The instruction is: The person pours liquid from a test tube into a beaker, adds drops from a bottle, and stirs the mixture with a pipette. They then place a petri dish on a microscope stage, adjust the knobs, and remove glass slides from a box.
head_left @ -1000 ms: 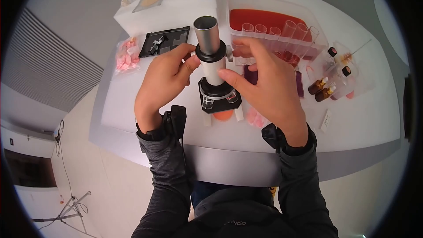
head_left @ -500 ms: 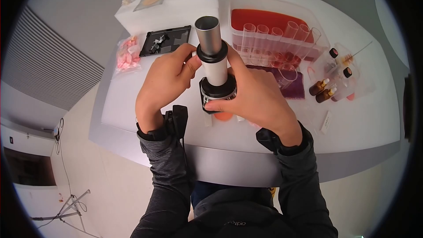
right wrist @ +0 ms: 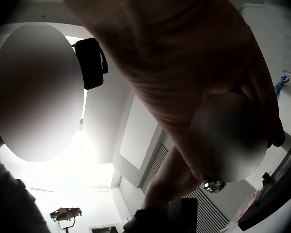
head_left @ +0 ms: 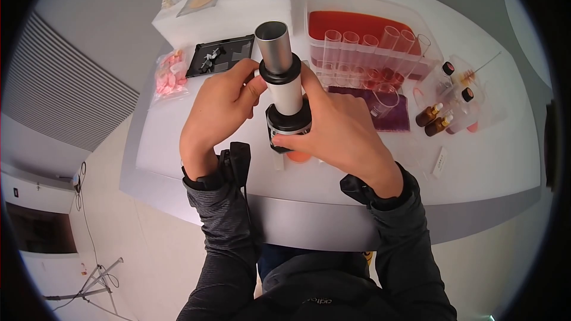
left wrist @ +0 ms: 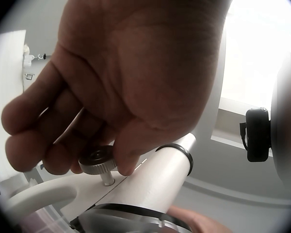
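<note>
A microscope (head_left: 286,98) with a silver eyepiece tube and white body stands in front of me. My left hand (head_left: 217,104) is at the left side of its body. Between thumb and fingers it pinches a knurled focus knob (left wrist: 98,166), which shows clearly in the left wrist view. My right hand (head_left: 348,128) reaches round the right side of the microscope. Its thumb lies across the front of the nosepiece (head_left: 289,121), and the other fingers go behind the white body, partly hidden. An orange round dish (head_left: 298,156) lies just in front of the microscope's base.
Behind, several test tubes (head_left: 351,53) stand before a clear bin (head_left: 431,53) of red liquid. A beaker (head_left: 385,100) is on a purple mat (head_left: 397,120). Dropper bottles (head_left: 437,125) stand at right. At left are a black tray (head_left: 238,59) and a bag of pink pieces (head_left: 171,74).
My right hand has moved from beside the white body down and left, from spread fingers to a grip round the nosepiece. The left hand stays at the knob.
</note>
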A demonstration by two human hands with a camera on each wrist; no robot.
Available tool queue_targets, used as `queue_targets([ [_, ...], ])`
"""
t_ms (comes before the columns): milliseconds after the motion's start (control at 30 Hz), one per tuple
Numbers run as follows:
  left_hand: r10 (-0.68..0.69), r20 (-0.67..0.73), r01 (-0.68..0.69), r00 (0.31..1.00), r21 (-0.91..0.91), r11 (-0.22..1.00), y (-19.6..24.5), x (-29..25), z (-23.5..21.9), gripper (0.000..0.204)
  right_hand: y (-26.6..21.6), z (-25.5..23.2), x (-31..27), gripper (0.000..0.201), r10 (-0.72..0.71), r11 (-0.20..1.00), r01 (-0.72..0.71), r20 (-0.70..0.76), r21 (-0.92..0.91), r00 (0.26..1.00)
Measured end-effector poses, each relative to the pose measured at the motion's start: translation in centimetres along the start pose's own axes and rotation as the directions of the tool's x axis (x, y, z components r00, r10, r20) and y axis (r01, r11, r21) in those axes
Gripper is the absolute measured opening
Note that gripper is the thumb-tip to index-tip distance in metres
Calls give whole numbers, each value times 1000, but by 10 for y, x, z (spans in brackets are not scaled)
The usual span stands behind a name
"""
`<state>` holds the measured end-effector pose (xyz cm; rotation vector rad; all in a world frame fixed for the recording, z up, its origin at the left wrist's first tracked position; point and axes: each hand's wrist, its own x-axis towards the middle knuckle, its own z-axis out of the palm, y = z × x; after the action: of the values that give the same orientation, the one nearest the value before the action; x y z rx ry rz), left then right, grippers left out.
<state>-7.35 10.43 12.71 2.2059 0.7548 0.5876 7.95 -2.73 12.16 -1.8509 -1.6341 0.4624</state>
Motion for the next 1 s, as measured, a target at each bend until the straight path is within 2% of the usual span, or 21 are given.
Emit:
queue_targets([
  [200,-14,-2,14,1000,12,1000,1,0,0,28,0,5,0,88,-52,999,51,-69,-12,996],
  [300,-13,-2,13,1000,9,1000,1,0,0,27,3,15,2,94,-121,989,102,-175,-110,977],
  [400,-8,-1,8,1000,3,1000,-1,0,0,28,5,19,3,95,-161,978,126,-223,-166,962],
  [500,-5,0,5,1000,9,1000,0,0,-1,28,4,14,3,97,-114,987,94,-145,-133,983],
  [600,2,8,-2,1000,15,1000,-1,1,-1,28,5,5,2,87,-52,997,51,-24,-52,998],
  [700,13,7,-13,1000,16,1000,-2,0,-1,28,9,-4,-1,89,-102,993,102,0,-53,995],
  [900,17,13,-17,1000,19,1000,-4,1,-1,29,4,-7,-1,98,-100,987,97,-21,-129,995],
  [1000,8,15,-8,1000,18,1000,-3,1,-2,29,4,1,-2,107,-174,971,148,-129,-189,976],
])
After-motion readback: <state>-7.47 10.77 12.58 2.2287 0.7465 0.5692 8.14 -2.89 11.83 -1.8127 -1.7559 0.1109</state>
